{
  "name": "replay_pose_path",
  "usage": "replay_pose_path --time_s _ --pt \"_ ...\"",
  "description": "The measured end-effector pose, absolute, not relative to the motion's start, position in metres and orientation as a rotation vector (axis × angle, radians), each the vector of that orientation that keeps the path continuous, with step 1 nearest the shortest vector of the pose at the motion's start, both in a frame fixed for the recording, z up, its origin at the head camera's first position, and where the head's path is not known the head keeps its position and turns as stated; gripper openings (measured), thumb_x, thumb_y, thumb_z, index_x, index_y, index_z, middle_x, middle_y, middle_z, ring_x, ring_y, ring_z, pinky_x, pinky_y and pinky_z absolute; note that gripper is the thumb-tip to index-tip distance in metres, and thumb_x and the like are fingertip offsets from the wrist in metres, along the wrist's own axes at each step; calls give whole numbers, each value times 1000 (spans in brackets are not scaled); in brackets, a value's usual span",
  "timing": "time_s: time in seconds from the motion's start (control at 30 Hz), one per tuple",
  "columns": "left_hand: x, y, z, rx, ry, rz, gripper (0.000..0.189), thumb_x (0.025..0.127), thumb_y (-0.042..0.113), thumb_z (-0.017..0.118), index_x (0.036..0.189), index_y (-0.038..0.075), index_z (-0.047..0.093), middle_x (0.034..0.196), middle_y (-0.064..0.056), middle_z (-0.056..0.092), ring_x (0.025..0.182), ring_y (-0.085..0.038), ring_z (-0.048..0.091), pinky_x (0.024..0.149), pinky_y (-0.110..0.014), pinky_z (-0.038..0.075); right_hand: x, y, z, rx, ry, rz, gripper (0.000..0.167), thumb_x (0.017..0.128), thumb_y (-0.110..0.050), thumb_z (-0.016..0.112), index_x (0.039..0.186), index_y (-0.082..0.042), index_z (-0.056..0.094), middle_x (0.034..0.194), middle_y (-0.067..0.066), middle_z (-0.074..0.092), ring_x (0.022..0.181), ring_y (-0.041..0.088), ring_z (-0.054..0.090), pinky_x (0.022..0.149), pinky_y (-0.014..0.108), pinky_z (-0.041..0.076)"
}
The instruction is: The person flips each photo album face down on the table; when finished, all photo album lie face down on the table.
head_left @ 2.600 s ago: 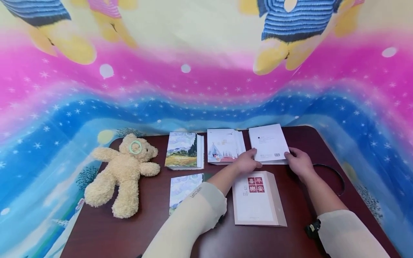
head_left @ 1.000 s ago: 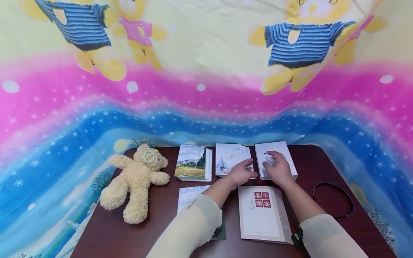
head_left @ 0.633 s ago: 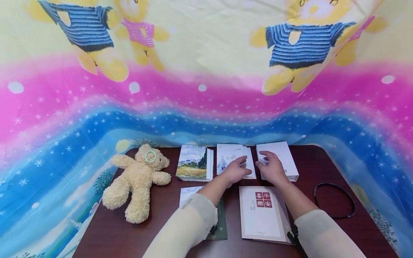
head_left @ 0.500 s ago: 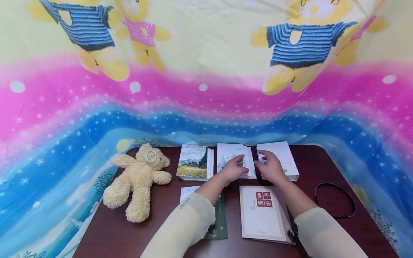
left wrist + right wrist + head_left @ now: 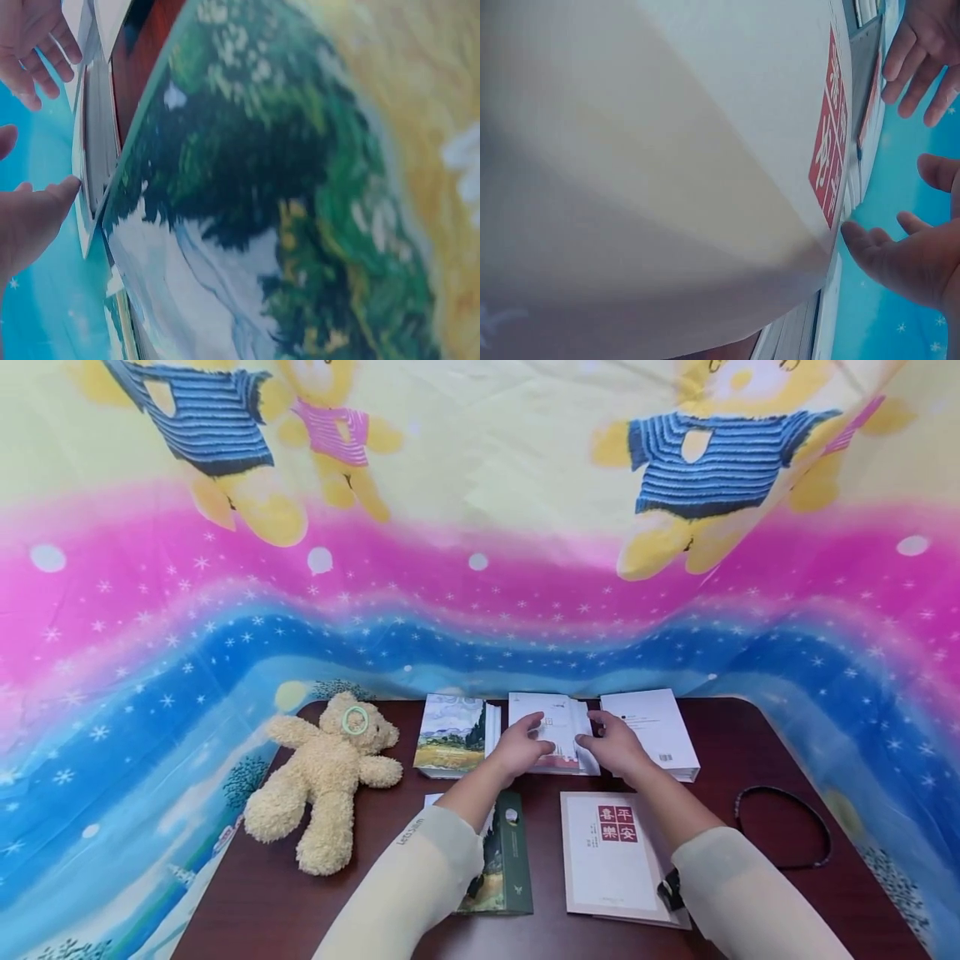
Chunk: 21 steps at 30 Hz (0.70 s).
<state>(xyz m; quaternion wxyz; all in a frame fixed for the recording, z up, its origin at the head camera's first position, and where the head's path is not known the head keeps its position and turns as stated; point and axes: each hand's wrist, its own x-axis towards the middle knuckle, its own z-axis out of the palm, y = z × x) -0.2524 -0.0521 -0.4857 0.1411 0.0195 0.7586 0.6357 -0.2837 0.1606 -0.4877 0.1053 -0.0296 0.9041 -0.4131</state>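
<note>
My left hand [image 5: 519, 749] hovers with relaxed, spread fingers over the left half of the middle back book [image 5: 561, 703], which has a white cover with a small tent picture. Facing it, my right hand [image 5: 617, 747] has its fingertips right at that book's right edge, by the gap to the white right-hand book [image 5: 663, 735]. Both wrist views show fingers apart, nothing gripped. Under my left forearm lies a book with a painted cover and green strip [image 5: 516, 868], large in the left wrist view. Below my right hand lies a white book with red characters [image 5: 600, 877].
Another painted landscape book [image 5: 450, 739] lies at the back left. A beige teddy bear [image 5: 326, 777] with a green ring on its head lies farther left. A thin black loop [image 5: 825, 827] lies on the dark table [image 5: 765, 743] at right. A printed cloth hangs behind.
Earlier, both hands held the white right-hand book, then let it down at the back right. Since then both hands have shifted left, over to the middle book.
</note>
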Motion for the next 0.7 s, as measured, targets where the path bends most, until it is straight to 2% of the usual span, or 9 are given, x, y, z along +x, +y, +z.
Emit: replay_pose_path --time_s 0.27,0.7 --pt "-257 -64 -489 12 2353 1759 69 97 15 70 159 13 42 161 -12 42 148 -34 39 112 -48 45 -288 158 -493 -80 2637 -1180 79 100 -40 67 162 -6 32 164 25 32 150 47 30 116 63 32" --pt "-255 -76 -489 -62 2371 1770 70 96 14 70 160 13 41 163 -16 39 150 -35 36 110 -49 46 -293 150 -499 -38 2541 -1162 89 97 -46 68 165 -9 23 168 25 22 153 48 21 119 63 27"
